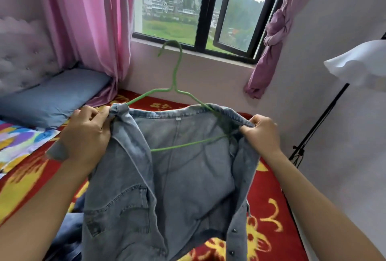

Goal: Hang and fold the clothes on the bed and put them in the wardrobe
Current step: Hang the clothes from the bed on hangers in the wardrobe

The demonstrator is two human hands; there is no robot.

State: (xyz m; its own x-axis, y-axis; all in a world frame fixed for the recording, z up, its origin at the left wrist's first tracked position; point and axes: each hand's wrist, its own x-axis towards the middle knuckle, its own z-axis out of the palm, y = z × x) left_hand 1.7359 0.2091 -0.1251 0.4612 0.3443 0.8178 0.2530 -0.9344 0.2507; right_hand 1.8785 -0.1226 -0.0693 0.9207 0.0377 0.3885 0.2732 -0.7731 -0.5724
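A light blue denim jacket (pixel 188 173) hangs open in front of me above the bed, inside facing me. A green wire hanger (pixel 175 85) is threaded into its shoulders, with the hook rising towards the window. My left hand (pixel 87 133) grips the jacket's left shoulder and collar over the hanger's end. At the right shoulder, my right hand (pixel 261 133) pinches the collar edge. The hanger's lower bar shows inside the jacket. The wardrobe is not in view.
The bed carries a red blanket with yellow flowers (pixel 269 229), a blue pillow (pixel 54 95) and a colourful sheet (pixel 20 141) at the left. More denim (pixel 69 231) lies at the lower left. A white lamp shade on a black stand (pixel 359 66) is at the right, by the wall.
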